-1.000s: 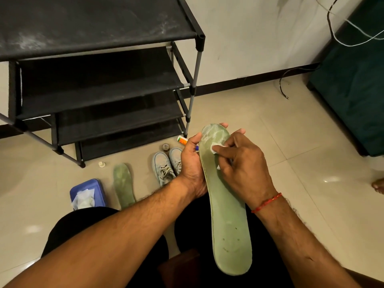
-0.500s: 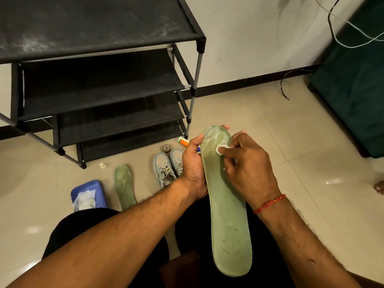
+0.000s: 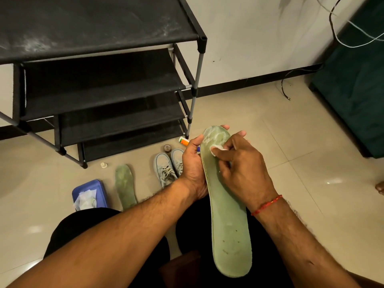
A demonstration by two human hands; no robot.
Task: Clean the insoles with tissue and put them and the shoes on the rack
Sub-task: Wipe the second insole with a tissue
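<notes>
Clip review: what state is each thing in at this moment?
Held insole: gripped near the toe by left hand.
Tissue: pinched in right hand, pressed on insole.
Second insole: flat on floor.
Shoes: side by side on floor, laced.
Tissue box: open, tissue sticking out.
Rack: standing, top shelf dusty.

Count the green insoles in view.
2. Held insole: gripped by the left hand, right hand pressing tissue on its toe end. Floor insole: between the blue tissue box and the sneakers. Others could hide inside the sneakers.
</notes>
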